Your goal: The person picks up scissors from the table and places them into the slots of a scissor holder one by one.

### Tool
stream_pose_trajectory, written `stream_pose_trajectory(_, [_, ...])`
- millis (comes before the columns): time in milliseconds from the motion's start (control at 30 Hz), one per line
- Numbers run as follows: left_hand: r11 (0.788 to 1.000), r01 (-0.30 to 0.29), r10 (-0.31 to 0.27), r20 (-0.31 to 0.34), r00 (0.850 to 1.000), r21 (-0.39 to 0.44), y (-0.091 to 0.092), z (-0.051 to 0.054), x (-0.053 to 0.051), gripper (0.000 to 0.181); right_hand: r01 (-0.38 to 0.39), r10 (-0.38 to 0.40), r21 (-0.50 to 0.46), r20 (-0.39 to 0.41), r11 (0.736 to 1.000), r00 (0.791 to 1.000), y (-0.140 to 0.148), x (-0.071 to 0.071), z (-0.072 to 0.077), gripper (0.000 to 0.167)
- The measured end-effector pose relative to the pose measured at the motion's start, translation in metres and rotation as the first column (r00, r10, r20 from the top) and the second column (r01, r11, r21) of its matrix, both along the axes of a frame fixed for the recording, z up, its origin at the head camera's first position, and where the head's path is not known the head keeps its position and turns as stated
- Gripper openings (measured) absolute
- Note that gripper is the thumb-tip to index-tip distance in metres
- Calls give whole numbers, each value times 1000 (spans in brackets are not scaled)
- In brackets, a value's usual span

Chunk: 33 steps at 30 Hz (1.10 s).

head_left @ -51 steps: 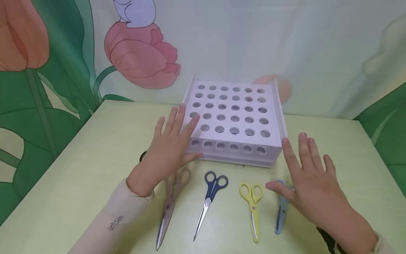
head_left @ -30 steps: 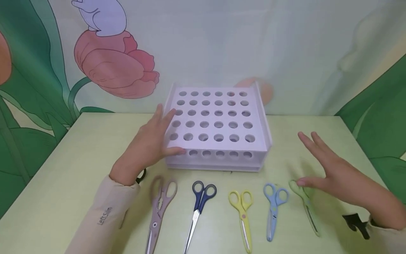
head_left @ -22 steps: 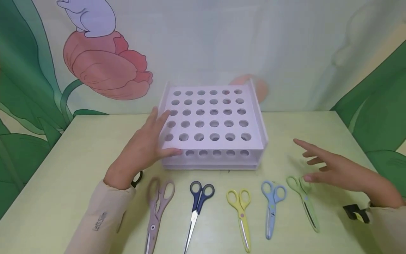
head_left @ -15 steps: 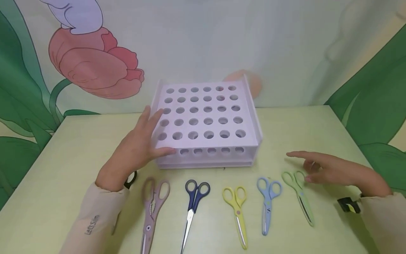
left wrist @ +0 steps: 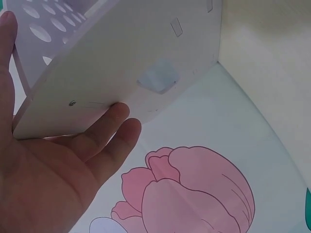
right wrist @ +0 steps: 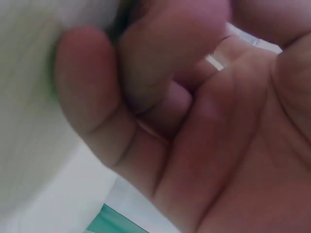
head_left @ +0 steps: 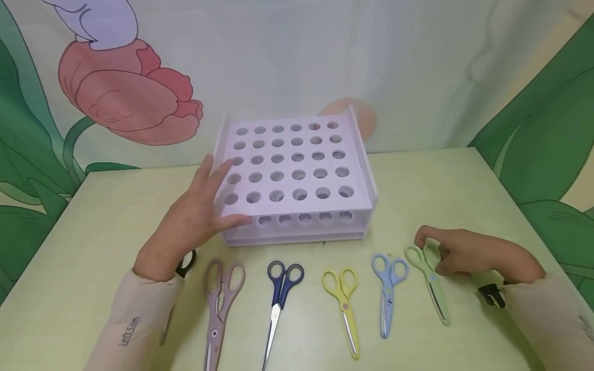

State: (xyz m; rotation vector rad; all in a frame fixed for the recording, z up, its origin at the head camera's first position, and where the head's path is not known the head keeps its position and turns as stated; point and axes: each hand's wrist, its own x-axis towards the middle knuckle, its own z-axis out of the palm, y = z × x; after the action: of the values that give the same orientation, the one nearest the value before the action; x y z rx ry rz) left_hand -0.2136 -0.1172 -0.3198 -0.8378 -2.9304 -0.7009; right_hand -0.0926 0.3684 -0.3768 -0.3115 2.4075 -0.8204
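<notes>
A white rack (head_left: 287, 206) with rows of round holes stands at the back of the table. My left hand (head_left: 185, 216) grips its left front corner, thumb at the front edge; the left wrist view shows fingers against the side panel (left wrist: 116, 58). At the right, my right hand (head_left: 473, 252) has its index finger and thumb bent round the handles of the green scissors (head_left: 438, 301), which lie on the table with blades toward me. In the right wrist view the curled fingers (right wrist: 92, 77) hide the scissors.
Left of the green scissors lie blue (head_left: 388, 304), yellow (head_left: 345, 306), navy-handled (head_left: 280, 293) and mauve scissors (head_left: 215, 319). Black-handled scissors (head_left: 187, 263) are partly under my left arm. A flower-patterned backdrop (head_left: 278, 51) stands behind the table (head_left: 417, 190).
My right hand has come down and in to the green scissors, its fingers curling at the handles. My left hand has moved to the rack's left side. The head view has shifted.
</notes>
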Motion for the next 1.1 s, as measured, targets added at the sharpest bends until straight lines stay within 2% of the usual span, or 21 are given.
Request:
stream_pose_trajectory(100, [1000, 0, 0, -5, 1000, 4, -1, -1, 0, 109, 34, -33, 40, -20, 999, 999, -1, -2, 2, 42])
stream_pose_trajectory(233, [1000, 1, 0, -16, 1000, 13, -2, -2, -1, 107, 77, -68, 98, -85, 992, 994, 3, -6, 4, 38])
stream_pose_trajectory(333, [1000, 5, -5, -25, 1000, 19, -2, -3, -3, 106, 89, -78, 80, -137, 993, 988, 13, -8, 6, 37])
stream_pose_trajectory(400, [1000, 7, -7, -26, 1000, 22, -1, -4, -3, 105, 91, -91, -3, -129, 996, 988, 20, -9, 8, 36])
stream_pose_trajectory(467, [1000, 8, -8, -28, 1000, 24, -1, -4, -4, 105, 78, -92, -139, -99, 987, 991, 26, -9, 9, 33])
stream_pose_trajectory(533, [1000, 6, -5, -22, 1000, 25, -1, -4, -4, 105, 54, -78, -308, -68, 950, 995, 31, -11, 11, 25])
stream_pose_trajectory(600, [1000, 3, -3, -15, 1000, 25, -1, -5, -4, 105, 17, -52, -447, -65, 894, 997, 33, -12, 13, 17])
stream_pose_trajectory(667, [1000, 0, 0, -11, 1000, 28, -2, -5, -4, 104, -14, -42, -519, -96, 854, 995, 33, -12, 16, 13])
stream_pose_trajectory(700, [1000, -1, 1, -10, 1000, 28, -2, -5, -4, 104, -25, -47, -538, -119, 843, 992, 33, -13, 17, 12])
stream_pose_trajectory(767, [1000, -2, 2, -13, 1000, 31, -2, -5, -4, 104, -27, -76, -535, -170, 845, 983, 32, -12, 21, 10])
stream_pose_trajectory(900, [999, -4, 4, -12, 1000, 32, -1, -4, -3, 103, 30, -176, -505, -246, 863, 953, 30, -8, 30, 12])
stream_pose_trajectory(1000, [1000, -12, 12, -2, 1000, 25, 0, -4, -3, 103, 108, -266, -476, -280, 873, 922, 26, -4, 42, 13])
stream_pose_trajectory(1067, [1000, -19, 19, 3, 1000, 16, 1, -3, -3, 103, 161, -329, -466, -306, 870, 893, 21, -2, 50, 15])
stream_pose_trajectory(1100, [1000, -20, 20, 4, 1000, 13, 2, -3, -3, 103, 173, -354, -479, -318, 861, 880, 19, -2, 55, 17])
